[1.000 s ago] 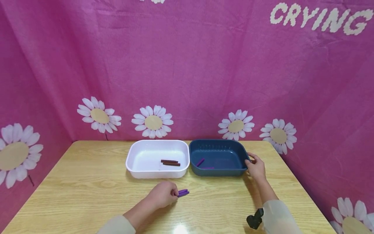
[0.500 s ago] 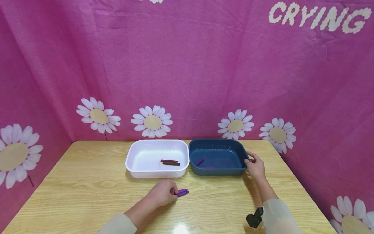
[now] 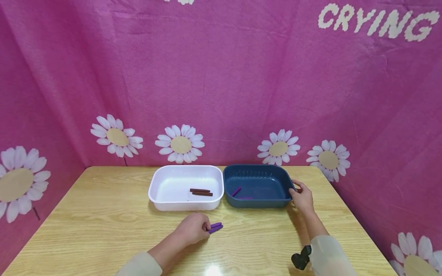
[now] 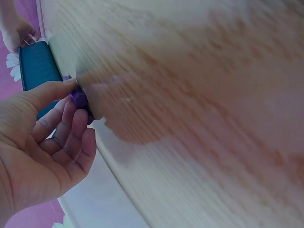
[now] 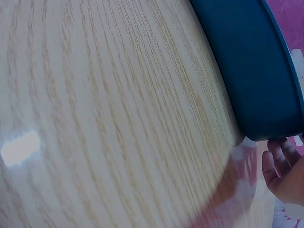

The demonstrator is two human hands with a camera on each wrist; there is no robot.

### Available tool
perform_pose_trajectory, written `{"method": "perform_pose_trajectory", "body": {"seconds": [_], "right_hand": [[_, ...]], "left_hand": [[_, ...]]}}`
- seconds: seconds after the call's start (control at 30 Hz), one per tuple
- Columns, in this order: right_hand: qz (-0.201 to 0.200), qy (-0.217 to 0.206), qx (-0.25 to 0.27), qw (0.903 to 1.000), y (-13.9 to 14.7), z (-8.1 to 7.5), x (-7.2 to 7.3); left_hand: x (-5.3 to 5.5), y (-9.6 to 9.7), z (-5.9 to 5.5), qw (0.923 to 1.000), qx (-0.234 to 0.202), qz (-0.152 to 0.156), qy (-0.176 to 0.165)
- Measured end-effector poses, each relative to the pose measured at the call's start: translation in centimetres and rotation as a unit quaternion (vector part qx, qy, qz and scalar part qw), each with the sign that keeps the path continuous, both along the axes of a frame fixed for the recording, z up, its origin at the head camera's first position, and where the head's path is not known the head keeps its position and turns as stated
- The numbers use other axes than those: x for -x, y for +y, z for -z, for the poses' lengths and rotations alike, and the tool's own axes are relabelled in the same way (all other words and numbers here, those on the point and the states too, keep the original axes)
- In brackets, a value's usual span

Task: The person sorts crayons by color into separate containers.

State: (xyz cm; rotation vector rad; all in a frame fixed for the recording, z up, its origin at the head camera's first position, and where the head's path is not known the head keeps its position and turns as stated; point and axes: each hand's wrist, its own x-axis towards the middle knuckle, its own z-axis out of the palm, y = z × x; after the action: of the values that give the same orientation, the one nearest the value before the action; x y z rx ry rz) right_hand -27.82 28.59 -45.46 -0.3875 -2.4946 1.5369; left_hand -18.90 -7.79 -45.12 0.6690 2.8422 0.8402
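Note:
In the head view my left hand (image 3: 193, 229) is low over the table in front of the trays, pinching two purple crayons (image 3: 215, 228) between thumb and fingers. Their tips point right; the other ends are hidden by the fingers. The left wrist view shows the faceted end of a purple crayon (image 4: 79, 98) at the thumb tip. My right hand (image 3: 302, 197) grips the right end of a dark blue plastic tray (image 3: 259, 203), thumb over its rim. Two more purple crayons (image 3: 236, 191) lie in this tray, at its left side.
A white plastic tray (image 3: 183, 206) stands against the blue one on the left, with two brown crayons (image 3: 201, 192) inside. The wooden table (image 3: 86, 230) ends at a pink cloth backdrop (image 3: 221, 76) with daisies. A black gadget (image 3: 301, 257) sits at the right wrist.
The purple crayons in my left hand have shifted very slightly between the fingers, their tips now a little further apart. The right hand and both trays have stayed in place.

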Motion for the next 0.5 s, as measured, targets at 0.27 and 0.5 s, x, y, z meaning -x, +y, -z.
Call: {"method": "perform_pose_trajectory", "body": {"seconds": [0.27, 0.5], "right_hand": [[0.002, -0.005, 0.003, 1.0, 0.03, 0.16, 0.08], [0.002, 0.002, 0.0, 1.0, 0.11, 0.29, 0.17]], "left_hand": [[-0.13, 0.13, -0.04, 0.9996, 0.02, 0.002, 0.021], [-0.09, 0.13, -0.09, 0.9993, 0.032, 0.005, 0.018]]}}
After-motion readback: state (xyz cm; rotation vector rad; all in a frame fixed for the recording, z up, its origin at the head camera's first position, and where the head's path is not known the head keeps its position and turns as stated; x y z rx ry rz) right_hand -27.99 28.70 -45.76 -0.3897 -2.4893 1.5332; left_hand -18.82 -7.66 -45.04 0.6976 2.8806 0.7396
